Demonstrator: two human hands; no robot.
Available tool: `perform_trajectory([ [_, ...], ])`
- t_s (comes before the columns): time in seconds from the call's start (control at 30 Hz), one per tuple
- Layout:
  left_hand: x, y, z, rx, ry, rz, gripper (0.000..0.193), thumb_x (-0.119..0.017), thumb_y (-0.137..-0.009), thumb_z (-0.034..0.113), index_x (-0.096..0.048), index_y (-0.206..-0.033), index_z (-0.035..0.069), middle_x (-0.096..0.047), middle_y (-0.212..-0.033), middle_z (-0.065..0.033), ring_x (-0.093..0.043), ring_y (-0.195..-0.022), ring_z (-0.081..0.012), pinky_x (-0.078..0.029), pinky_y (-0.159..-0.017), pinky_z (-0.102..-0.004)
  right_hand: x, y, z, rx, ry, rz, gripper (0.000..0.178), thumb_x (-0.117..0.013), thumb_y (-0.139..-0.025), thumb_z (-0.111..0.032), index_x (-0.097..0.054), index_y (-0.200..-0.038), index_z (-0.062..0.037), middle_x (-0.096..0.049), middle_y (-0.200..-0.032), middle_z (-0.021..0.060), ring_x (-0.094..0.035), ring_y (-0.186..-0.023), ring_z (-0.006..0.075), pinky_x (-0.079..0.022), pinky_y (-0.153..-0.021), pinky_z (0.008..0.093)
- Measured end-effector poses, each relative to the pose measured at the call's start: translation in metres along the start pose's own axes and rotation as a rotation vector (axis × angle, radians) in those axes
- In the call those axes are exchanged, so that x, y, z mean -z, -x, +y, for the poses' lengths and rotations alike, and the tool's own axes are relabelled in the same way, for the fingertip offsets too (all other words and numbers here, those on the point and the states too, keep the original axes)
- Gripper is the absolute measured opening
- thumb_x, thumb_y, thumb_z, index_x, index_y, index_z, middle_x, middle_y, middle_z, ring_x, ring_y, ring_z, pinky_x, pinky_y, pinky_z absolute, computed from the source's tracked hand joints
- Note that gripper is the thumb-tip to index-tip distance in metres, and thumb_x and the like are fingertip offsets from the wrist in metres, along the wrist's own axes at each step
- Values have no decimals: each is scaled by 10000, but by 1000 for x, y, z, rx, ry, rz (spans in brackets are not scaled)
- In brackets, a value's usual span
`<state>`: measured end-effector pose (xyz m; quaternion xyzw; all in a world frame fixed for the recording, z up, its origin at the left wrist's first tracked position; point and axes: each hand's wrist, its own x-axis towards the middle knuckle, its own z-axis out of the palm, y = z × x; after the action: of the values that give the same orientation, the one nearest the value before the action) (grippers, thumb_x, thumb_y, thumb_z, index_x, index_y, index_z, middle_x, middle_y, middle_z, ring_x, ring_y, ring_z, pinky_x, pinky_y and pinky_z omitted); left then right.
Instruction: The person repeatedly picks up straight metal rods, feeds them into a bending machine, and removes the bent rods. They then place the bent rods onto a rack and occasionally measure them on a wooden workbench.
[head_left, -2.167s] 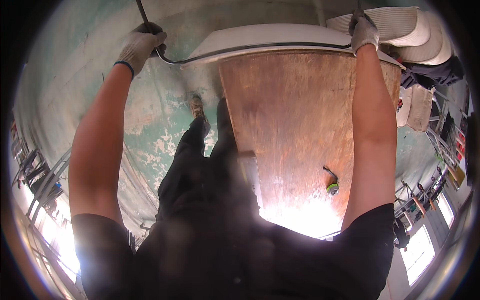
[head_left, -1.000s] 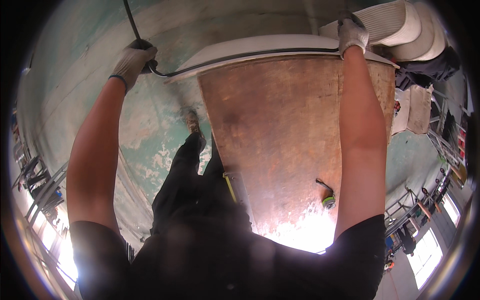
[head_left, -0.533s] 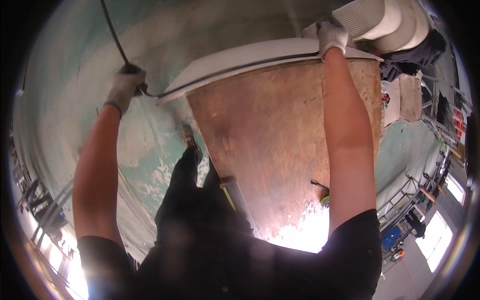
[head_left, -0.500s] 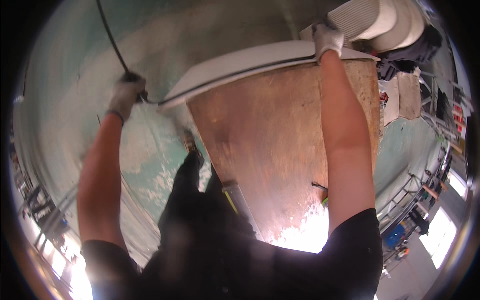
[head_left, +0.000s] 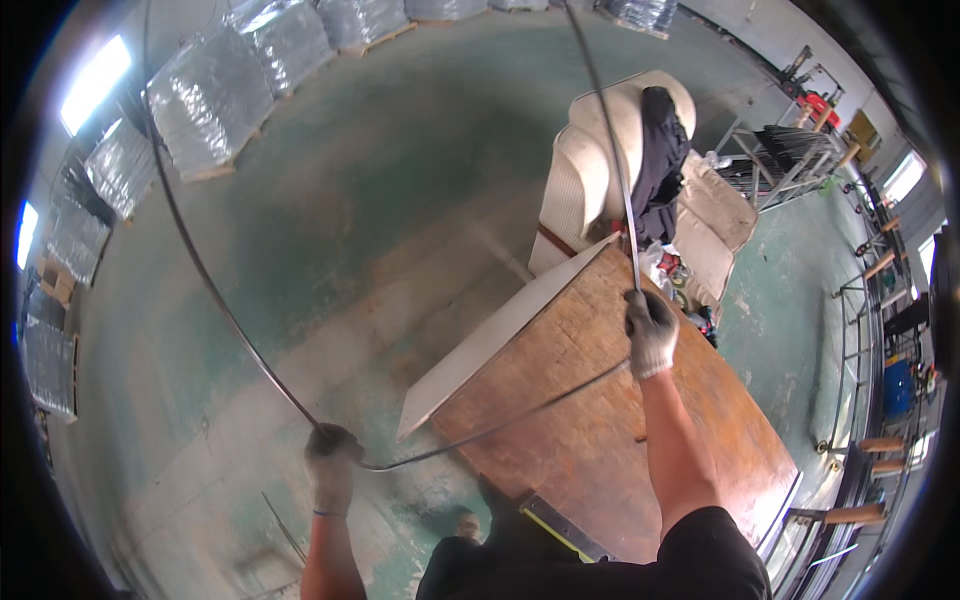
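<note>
A long, thin, dark metal rod [head_left: 262, 368], bent into a wide U, is in both my gloved hands. My left hand [head_left: 333, 468] is closed around it near the left bend, over the floor left of the wooden table. On the other side, my right hand [head_left: 652, 335] grips the rod near the right bend, above the brown wooden tabletop [head_left: 590, 420]. The rod's middle stretch crosses over the table's left corner, and its two long arms run away from me beyond the top of the picture. Both gloves are pale with dark palms.
A white panel [head_left: 510, 335] lines the table's far left side. A dark tool with a yellow edge [head_left: 562, 530] lies at the near edge. Beyond stand cream rolled sheets [head_left: 590, 150] with dark cloth [head_left: 660, 170]. Wrapped pallets [head_left: 207, 100] line the back; metal racks [head_left: 790, 160] stand right.
The view has swung up and round, bringing the pallets and far room into sight. Both hands, still gripping the rod, appear lower in the picture, and the rod's long arms now point away from me.
</note>
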<state>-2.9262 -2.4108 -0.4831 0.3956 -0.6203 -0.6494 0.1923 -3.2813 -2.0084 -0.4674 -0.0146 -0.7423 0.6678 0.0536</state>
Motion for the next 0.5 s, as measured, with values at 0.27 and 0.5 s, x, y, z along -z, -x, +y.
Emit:
perform_trajectory([
  [0.27,-8,84,71,-102,46,-306,83,-643,-1030,120,-637,-1036,38,-658,-845,-61,-663,-709,-177,-545,-681,-328,187,230,-45,77,-134,396,333,-675,-1113,-284,-723,-957,6,-567,-698,-23,-476,-570,60,-357,-534,254],
  [0.5,-54,150,71,-313,141,-578,217,-689,-1068,253,-608,-1080,53,-571,-806,-18,-520,-635,-123,-416,-578,-284,303,480,-70,-19,25,819,260,-657,-1069,-181,-712,-893,2,-580,-686,-14,-508,-592,68,-383,-544,262],
])
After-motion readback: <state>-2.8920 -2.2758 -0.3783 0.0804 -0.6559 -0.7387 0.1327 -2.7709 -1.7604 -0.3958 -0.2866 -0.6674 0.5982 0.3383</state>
